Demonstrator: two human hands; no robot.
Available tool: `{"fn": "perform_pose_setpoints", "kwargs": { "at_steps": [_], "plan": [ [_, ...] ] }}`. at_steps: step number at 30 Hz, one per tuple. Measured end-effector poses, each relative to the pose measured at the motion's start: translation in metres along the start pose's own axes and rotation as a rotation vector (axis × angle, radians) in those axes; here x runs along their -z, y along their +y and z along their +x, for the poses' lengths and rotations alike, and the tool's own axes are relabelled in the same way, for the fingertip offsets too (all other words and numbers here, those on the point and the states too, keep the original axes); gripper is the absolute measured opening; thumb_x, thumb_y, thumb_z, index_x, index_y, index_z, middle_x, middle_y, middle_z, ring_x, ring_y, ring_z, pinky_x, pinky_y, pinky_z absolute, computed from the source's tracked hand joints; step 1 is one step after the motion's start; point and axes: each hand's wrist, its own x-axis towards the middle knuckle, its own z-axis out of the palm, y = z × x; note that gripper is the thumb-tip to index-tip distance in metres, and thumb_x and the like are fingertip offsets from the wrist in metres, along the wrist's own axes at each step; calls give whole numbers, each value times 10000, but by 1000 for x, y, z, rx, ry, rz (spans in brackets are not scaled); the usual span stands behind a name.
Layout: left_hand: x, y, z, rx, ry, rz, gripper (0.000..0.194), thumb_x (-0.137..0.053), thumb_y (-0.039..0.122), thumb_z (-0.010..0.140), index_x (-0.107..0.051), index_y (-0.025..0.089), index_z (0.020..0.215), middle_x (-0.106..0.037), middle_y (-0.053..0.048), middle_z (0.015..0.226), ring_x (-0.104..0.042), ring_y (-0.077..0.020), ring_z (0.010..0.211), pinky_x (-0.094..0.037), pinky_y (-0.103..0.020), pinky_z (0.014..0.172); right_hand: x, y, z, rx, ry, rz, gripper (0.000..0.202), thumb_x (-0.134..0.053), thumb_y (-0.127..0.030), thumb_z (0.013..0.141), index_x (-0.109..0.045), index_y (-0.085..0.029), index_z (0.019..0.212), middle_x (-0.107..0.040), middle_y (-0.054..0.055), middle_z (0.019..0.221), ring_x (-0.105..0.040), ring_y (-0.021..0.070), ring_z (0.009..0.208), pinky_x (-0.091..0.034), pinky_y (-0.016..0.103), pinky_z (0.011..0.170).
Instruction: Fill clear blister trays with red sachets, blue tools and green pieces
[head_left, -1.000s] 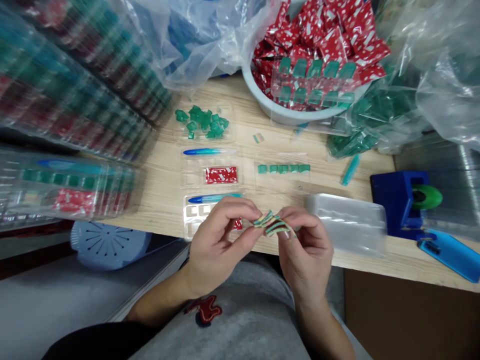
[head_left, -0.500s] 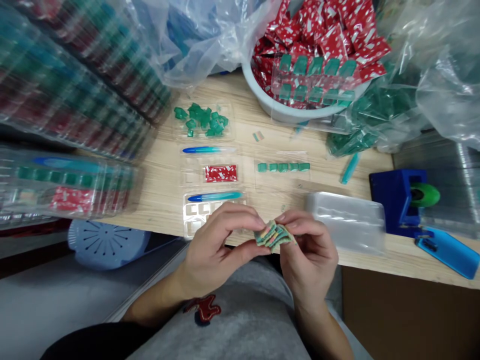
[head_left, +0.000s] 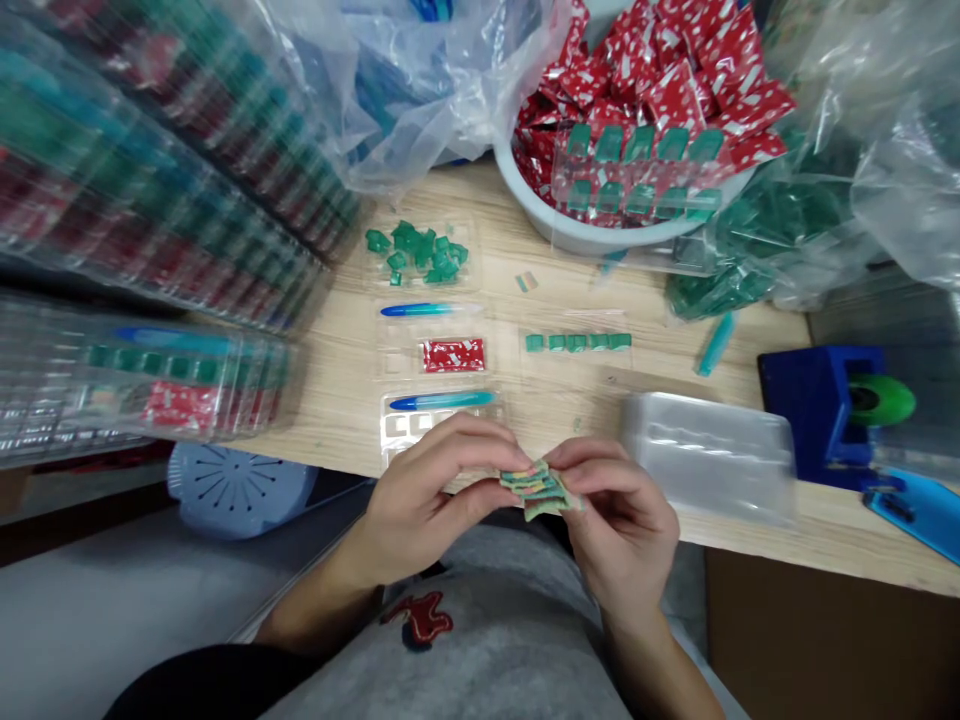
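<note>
Between my two hands is a small stack of slips striped in green, yellow and pink (head_left: 541,490), its edges fanned out. My left hand (head_left: 435,500) pinches its left side between thumb and fingers. On the right side, my right hand (head_left: 624,515) grips the slips the same way. Just beyond my left hand lies a clear moulded tray (head_left: 396,424), partly hidden by that hand, with a blue pen (head_left: 442,401) across its top. A second tray behind it holds a blue pen (head_left: 420,310) and a red patterned packet (head_left: 454,354).
Green cube-like pieces (head_left: 577,343) sit in a row. More loose green pieces (head_left: 427,250) fill a tray. A tub (head_left: 536,215) of red packets stands behind; clear plastic covers (head_left: 712,450) and a blue tape dispenser (head_left: 810,410) lie right. Packed trays (head_left: 172,390) stack up left.
The stack between my fingers has tilted and its slips spread differently. Both hands keep hold of it. The whole view has shifted slightly, with table things appearing farther right and lower.
</note>
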Motion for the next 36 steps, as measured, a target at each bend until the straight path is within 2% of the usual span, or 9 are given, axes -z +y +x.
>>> {"fn": "perform_pose_setpoints", "kwargs": {
  "at_steps": [5, 9, 14, 18, 21, 23, 26, 29, 36],
  "plan": [
    [-5, -2, -12, 10, 69, 108, 298, -596, 139, 910, -586, 218, 1196, -662, -37, 1044, -625, -123, 1012, -527, -236, 916, -2, 2, -1, -57, 16, -3, 255, -664, -82, 845, -728, -305, 953, -701, -12, 953, -664, 111, 900, -559, 225, 766],
    [-10, 0, -16, -30, 71, 285, 334, -582, 102, 899, -567, 218, 1212, -641, -36, 1053, -619, -120, 1027, -529, -229, 916, -6, 5, -1, -76, 77, -20, 280, -669, -38, 812, -732, -291, 914, -705, -16, 935, -666, 101, 893, -548, 200, 755],
    [-15, -1, -23, 34, 129, 261, 326, -605, 99, 882, -590, 233, 1178, -631, -29, 1046, -621, -126, 1004, -534, -245, 893, -13, 13, -5, -128, 97, 24, 208, -695, -80, 800, -734, -274, 866, -713, -4, 895, -671, 112, 864, -553, 217, 751],
    [-3, -8, -31, 198, 282, 195, 207, -618, 146, 880, -660, 247, 1056, -636, -20, 1006, -623, -134, 970, -525, -258, 867, -14, 22, -9, -269, 109, 126, 118, -740, -164, 791, -731, -273, 835, -719, -8, 898, -673, 108, 840, -561, 222, 756],
    [18, -16, -47, 447, 498, 134, 153, -635, 199, 867, -662, 249, 1009, -660, 6, 930, -635, -110, 865, -516, -228, 805, -11, 29, -9, -378, 149, 187, 71, -771, -224, 769, -729, -262, 811, -712, -15, 878, -656, 91, 733, -572, 215, 681],
    [30, -20, -63, 610, 593, 98, 185, -669, 241, 831, -638, 241, 1013, -661, 19, 878, -631, -103, 787, -514, -222, 753, -9, 33, -7, -418, 190, 201, 70, -789, -240, 749, -730, -246, 786, -705, -15, 856, -645, 82, 696, -579, 212, 668],
    [33, -22, -85, 794, 518, 116, 205, -685, 288, 785, -616, 211, 962, -657, 15, 814, -634, -126, 753, -518, -250, 726, -7, 41, -4, -449, 235, 222, 101, -816, -237, 709, -729, -230, 760, -702, -17, 835, -653, 76, 705, -588, 197, 677],
    [24, -23, -96, 890, 424, 233, 171, -636, 329, 804, -618, 201, 916, -671, -5, 816, -636, -147, 754, -517, -285, 742, -9, 48, -3, -476, 236, 232, 122, -827, -232, 689, -727, -222, 759, -706, -16, 823, -669, 81, 714, -596, 194, 677],
    [15, -28, -94, 840, 375, 531, 178, -539, 315, 870, -624, 205, 982, -671, -43, 916, -645, -185, 819, -543, -348, 793, -14, 56, -6, -509, 202, 260, 127, -817, -252, 706, -723, -220, 786, -720, -27, 808, -686, 65, 677, -595, 166, 685]
  ]
}}
